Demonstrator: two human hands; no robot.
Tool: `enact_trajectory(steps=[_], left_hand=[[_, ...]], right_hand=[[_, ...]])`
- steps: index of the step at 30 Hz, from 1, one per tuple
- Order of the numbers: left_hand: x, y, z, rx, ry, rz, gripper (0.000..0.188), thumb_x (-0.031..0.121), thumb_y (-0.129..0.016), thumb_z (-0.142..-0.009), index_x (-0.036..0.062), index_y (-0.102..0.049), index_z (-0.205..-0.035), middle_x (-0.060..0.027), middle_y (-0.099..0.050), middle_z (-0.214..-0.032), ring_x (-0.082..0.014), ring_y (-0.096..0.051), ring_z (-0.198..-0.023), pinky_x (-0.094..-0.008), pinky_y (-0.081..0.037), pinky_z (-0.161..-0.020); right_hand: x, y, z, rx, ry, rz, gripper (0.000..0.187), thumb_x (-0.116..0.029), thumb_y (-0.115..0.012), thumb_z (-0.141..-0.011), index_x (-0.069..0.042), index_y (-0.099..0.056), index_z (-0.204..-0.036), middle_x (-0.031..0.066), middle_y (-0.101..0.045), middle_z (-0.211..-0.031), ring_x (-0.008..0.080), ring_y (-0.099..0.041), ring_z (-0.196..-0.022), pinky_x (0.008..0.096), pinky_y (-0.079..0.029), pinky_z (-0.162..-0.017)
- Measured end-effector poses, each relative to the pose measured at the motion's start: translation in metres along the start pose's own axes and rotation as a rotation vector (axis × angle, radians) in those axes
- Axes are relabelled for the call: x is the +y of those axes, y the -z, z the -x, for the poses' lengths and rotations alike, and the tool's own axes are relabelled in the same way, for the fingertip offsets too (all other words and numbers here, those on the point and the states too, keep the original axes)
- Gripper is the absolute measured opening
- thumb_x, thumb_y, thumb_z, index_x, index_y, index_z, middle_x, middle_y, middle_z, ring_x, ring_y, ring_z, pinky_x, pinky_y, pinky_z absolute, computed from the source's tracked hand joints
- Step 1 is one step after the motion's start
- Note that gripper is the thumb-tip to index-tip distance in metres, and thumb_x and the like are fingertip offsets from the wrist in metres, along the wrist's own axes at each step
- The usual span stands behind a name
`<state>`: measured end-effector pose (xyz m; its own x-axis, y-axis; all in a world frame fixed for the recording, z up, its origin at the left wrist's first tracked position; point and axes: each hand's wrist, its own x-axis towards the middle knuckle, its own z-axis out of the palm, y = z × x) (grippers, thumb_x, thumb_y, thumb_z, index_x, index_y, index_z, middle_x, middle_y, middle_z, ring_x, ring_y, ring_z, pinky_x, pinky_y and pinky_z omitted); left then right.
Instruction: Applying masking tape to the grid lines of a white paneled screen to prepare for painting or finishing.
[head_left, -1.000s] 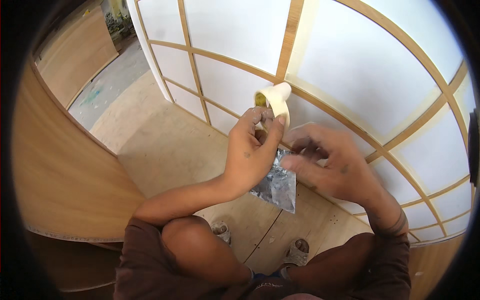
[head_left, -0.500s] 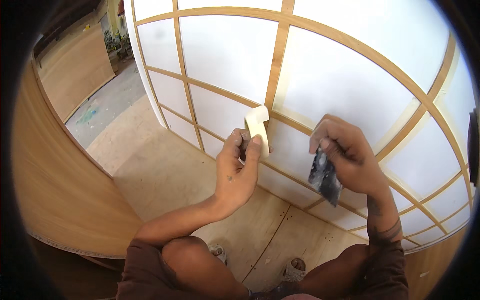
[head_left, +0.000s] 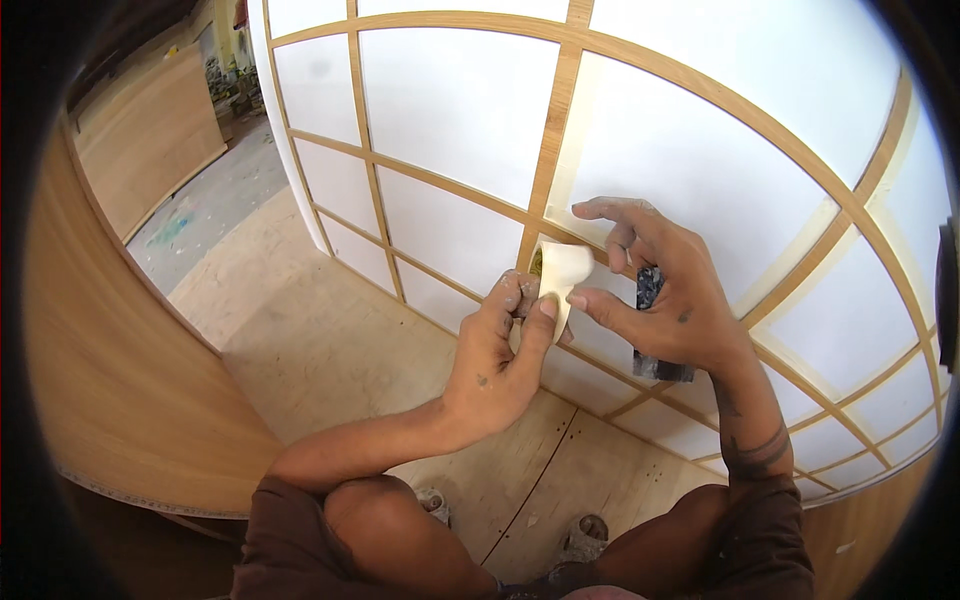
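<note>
My left hand (head_left: 505, 355) is closed on a roll of cream masking tape (head_left: 566, 272), its thumb pressed on the strip. A loose end of the tape curls away at the top of the roll. My right hand (head_left: 680, 285) keeps a black, paint-smeared scraper (head_left: 663, 369) against the palm, while its thumb and forefinger are spread apart. That thumb's tip is beside the tape; whether it touches cannot be made out. Both hands are in front of a white panel (head_left: 460, 110) with a grid of wooden strips (head_left: 556, 120).
Cream tape (head_left: 565, 175) lines some panes along the wooden strips. A curved wooden board (head_left: 140, 370) stands at my left, and plywood flooring (head_left: 330, 340) lies below. Farther back are a large wooden sheet (head_left: 150, 135) and a paint-spotted grey floor (head_left: 215, 215).
My left hand has moved slightly right with the tape roll, and the tape's loose end now curls to the right. My right hand has opened its thumb and forefinger and turned the scraper into its palm.
</note>
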<state>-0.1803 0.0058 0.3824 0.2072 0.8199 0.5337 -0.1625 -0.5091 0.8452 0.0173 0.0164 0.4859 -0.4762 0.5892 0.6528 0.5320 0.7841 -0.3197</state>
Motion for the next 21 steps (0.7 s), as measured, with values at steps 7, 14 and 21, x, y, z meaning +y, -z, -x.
enact_trajectory(steps=[7, 14, 21], left_hand=[[0.0, 0.002, 0.003, 0.009, 0.009, -0.026, 0.024, 0.023, -0.048, -0.118, 0.0014, -0.059, -0.121, -0.004, -0.067, -0.095, -0.0091, -0.059, -0.088, -0.0279, -0.048, -0.081], [0.002, -0.001, 0.001, -0.05, 0.02, -0.063, 0.023, 0.021, -0.048, -0.118, 0.0022, -0.061, -0.117, -0.0021, -0.065, -0.091, -0.0081, -0.057, -0.086, -0.0272, -0.047, -0.081], [0.047, -0.009, -0.018, -0.018, -0.187, -0.074, 0.017, 0.014, -0.051, -0.115, 0.0005, -0.062, -0.115, -0.0013, -0.065, -0.091, -0.0091, -0.059, -0.084, -0.0284, -0.049, -0.081]], right_hand=[[0.002, 0.007, 0.003, -0.026, -0.051, 0.006, 0.058, -0.005, -0.082, -0.081, -0.008, -0.068, -0.138, 0.006, -0.058, -0.084, 0.0188, -0.057, -0.077, 0.0337, -0.053, -0.073], [0.007, 0.005, 0.002, 0.041, 0.101, 0.086, 0.037, 0.0, -0.079, -0.081, -0.006, -0.078, -0.117, 0.008, -0.064, -0.086, 0.0187, -0.065, -0.075, 0.0325, -0.052, -0.067], [-0.013, 0.021, -0.032, 0.316, 0.145, 0.176, 0.016, 0.004, -0.078, -0.089, -0.002, -0.079, -0.104, 0.0087, -0.073, -0.09, 0.0159, -0.067, -0.075, 0.0301, -0.052, -0.067]])
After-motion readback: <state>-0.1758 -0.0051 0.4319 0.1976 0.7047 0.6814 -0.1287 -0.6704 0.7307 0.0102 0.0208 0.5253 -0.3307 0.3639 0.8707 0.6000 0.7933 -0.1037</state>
